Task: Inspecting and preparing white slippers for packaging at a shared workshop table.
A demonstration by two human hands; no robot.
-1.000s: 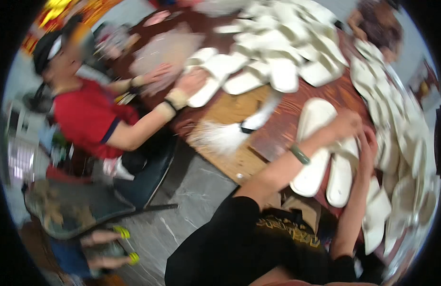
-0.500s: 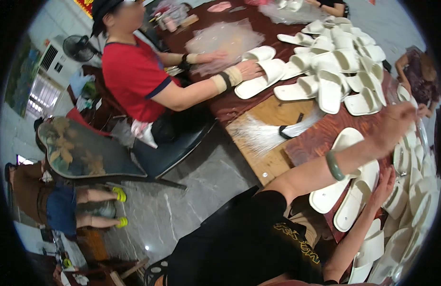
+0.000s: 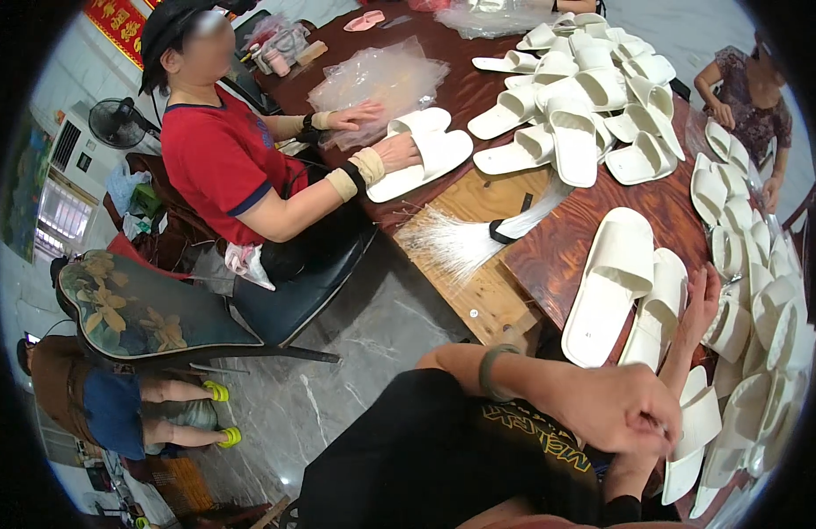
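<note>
My left hand (image 3: pixel 633 413), with a green bangle on its wrist, is raised in front of my chest with its fingers pinched together. What they hold, if anything, is too small to make out. My right hand (image 3: pixel 702 304) rests at the outer side of a white slipper (image 3: pixel 659 300), its fingers stretched out and apart. Beside that slipper lies a second white slipper (image 3: pixel 593 304), sole down on the table. A fan of thin clear strands (image 3: pixel 456 242), bound by a black band, spreads over the bare wooden board left of the pair.
White slippers (image 3: pixel 571 132) are heaped at the far side, and more slippers (image 3: pixel 774 326) line the right edge. Across the table (image 3: pixel 549 256), a co-worker in red (image 3: pixel 218 167) handles a pair of slippers (image 3: pixel 439 154) near clear plastic bags (image 3: pixel 381 84). Another person (image 3: pixel 752 106) sits at far right.
My left hand has swung from over the right-hand slippers back toward my chest. My right hand stays by the slipper pair. The co-worker's slippers sit farther left as the view shifts.
</note>
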